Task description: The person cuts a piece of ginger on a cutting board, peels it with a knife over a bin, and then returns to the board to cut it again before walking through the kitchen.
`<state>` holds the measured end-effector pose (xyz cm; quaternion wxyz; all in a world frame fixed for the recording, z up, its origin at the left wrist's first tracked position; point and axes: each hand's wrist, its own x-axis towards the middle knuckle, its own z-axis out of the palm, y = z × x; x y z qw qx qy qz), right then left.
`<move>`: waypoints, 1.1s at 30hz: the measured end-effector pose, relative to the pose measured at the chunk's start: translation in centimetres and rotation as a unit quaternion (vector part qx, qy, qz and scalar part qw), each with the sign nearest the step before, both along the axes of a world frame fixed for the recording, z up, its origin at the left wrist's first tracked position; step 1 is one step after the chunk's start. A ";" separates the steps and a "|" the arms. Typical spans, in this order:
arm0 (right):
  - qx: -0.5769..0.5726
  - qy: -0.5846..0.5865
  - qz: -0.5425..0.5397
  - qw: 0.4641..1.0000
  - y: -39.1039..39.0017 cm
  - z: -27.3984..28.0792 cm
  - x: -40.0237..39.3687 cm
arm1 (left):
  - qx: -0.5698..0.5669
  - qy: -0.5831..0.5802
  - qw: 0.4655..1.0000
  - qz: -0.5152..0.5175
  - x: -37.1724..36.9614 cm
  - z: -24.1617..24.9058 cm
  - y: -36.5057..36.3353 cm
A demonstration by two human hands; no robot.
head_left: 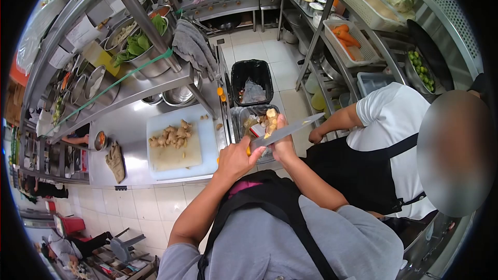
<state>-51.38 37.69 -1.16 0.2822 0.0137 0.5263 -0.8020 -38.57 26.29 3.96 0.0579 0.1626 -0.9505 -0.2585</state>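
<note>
My left hand [237,158] is closed round the yellow handle of a kitchen knife [290,129]. The broad blade points to the right and slightly upward, passing in front of my right hand [282,145]. That hand is closed on a partly peeled piece of ginger [271,118], whose pale yellow flesh shows. Both hands are above a lined waste bin [239,119] with scraps and packaging in it. To the left, a heap of unpeeled ginger [171,136] lies on a white cutting board [158,172] with a beige, worn-looking middle.
A second black-lined bin [252,67] stands just beyond. Left on the steel counter [104,168] lie a brown glove [115,162] and a small bowl [101,140], under a shelf of pots. Close on my right stands a person in a black apron [337,179], beside racks holding carrots [346,39].
</note>
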 end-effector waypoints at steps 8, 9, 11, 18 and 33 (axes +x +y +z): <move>-0.032 0.032 -0.023 0.999 -0.2 -0.5 -0.3 | 0.035 -0.001 0.999 0.008 -0.3 0.6 0.8; -0.026 0.025 -0.022 0.999 -0.1 -0.1 -0.3 | 0.044 0.019 0.999 0.007 -0.9 0.5 0.6; -0.070 -0.032 -0.021 0.997 -0.1 1.1 -0.5 | 0.025 0.017 1.000 0.004 -1.0 0.9 0.6; 0.044 -0.081 0.105 0.990 0.9 0.4 -1.3 | -0.028 0.021 0.999 -0.018 -0.6 -0.2 0.4; -0.006 0.124 -0.106 0.987 -1.0 -0.5 -0.2 | 0.001 0.015 1.000 0.005 -1.1 -0.2 0.8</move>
